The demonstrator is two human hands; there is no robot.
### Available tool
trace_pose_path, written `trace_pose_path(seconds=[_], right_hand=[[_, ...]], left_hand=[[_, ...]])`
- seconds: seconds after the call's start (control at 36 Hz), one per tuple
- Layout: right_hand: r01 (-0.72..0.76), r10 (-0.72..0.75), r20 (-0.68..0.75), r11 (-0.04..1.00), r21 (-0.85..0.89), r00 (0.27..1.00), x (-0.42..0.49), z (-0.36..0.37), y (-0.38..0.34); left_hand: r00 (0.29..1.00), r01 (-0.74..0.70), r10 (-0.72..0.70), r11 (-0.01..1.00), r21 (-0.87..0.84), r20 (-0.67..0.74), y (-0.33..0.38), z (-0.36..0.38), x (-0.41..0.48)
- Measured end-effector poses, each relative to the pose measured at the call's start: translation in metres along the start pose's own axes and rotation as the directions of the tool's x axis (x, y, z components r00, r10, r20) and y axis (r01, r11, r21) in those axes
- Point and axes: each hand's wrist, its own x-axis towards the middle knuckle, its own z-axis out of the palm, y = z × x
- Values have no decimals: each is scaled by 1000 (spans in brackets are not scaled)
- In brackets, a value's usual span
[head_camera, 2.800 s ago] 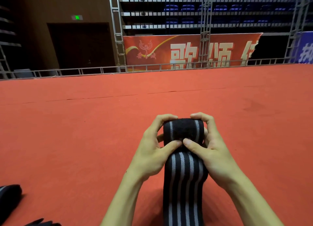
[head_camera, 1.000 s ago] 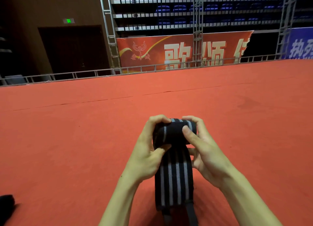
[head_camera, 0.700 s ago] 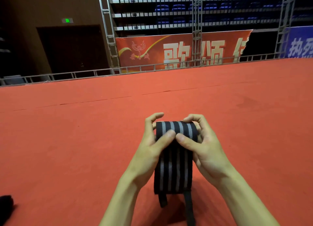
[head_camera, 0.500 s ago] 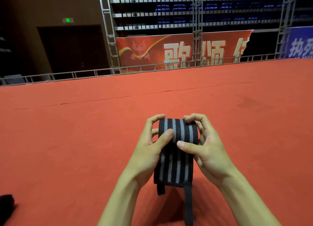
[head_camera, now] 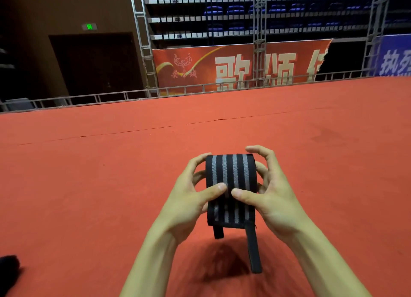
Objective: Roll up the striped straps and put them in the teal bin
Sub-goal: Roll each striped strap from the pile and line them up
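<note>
A black strap with grey stripes (head_camera: 231, 174) is wound into a thick roll, held in the air above the red carpet. My left hand (head_camera: 189, 199) grips its left side, thumb pressed on the front and fingers curled behind. My right hand (head_camera: 269, 194) grips the right side the same way. A short striped tail hangs below the roll, ending in two narrow black tabs (head_camera: 253, 250). No teal bin is in view.
Red carpet (head_camera: 89, 185) covers the floor all around. A dark object (head_camera: 7, 272) lies at the lower left edge. A low metal rail (head_camera: 178, 90), a red banner and blue seating stand at the far end.
The hanging length of strap has been wound up onto the roll, which has grown thicker. The tail now ends just below my hands, with its black tabs lifted off the floor.
</note>
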Motion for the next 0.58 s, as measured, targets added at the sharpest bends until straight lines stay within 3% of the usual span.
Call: trace_pose_path(seconds=[0.14,0.22,0.42,0.58], right_hand=[[-177,174,56,982,68,983,0,2,-1],[-172,174,-33,984,52,984,2,5,-2],[-65,65,-16,998,-1,998,2,-2,1],[-30,30,23,1000,7,999,2,-6,3]], left_hand=[[990,-130,134,987,95,-36,0,2,0],[986,-159,165,976,146,-27,0,5,-1],[996,75,-78,994,80,34,3,7,-4],[991,129,-130,992,-9,-42,3,9,-3]])
